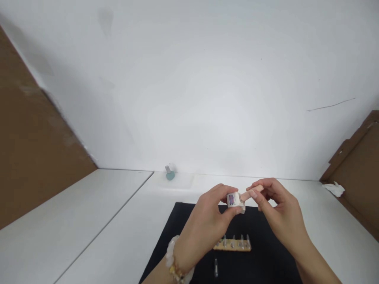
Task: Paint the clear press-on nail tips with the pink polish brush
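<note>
Small white printed block sits in narrow pinch of L hand, held up for steady contact; R hand pinches peach strip against it, above black mat w/ wooden strip of clear vials.

Small white block, pinched by the left hand: purple print too small to read, lower edge partly hidden by the fingers; peach strip in the right hand: one end hidden among its fingers. Tan card on a black mat: left end hidden behind the left hand, contents of its clear capsules too small to tell; mat cut off by the picture's near edge. Far teal object: blurred, kind unclear.
</note>
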Demonstrator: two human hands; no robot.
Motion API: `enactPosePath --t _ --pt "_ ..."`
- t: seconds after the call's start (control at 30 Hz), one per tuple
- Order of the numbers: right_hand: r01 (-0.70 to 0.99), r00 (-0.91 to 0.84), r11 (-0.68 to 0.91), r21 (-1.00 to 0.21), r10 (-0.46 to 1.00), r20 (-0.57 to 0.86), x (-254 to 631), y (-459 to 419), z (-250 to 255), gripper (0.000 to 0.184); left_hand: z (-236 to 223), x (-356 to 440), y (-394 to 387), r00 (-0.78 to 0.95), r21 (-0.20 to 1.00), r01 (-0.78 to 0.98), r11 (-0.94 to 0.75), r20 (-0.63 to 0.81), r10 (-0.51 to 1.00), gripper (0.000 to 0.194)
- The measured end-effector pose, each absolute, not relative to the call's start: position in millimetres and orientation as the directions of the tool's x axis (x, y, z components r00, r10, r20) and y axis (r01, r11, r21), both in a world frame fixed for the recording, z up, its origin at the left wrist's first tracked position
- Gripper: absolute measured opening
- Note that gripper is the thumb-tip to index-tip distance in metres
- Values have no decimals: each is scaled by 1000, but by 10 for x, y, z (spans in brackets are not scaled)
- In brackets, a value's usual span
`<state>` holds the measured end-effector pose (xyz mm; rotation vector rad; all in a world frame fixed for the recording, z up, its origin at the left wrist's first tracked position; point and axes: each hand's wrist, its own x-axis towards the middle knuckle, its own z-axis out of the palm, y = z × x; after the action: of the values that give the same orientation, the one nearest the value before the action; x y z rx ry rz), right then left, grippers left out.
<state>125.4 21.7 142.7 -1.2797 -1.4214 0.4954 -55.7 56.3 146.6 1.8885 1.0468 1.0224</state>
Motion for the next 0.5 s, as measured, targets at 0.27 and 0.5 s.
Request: enactPosePath --t 0.27,0.5 --pt "364 77 339 -868 917 391 1329 240 1427 23 1468 -580 562 353 869 330 -368 248 902 20" --pt "159 139 348 -924 919 370 1315 316 1401 27 1493 -594 606 439 986 141 -91 20 898 21"
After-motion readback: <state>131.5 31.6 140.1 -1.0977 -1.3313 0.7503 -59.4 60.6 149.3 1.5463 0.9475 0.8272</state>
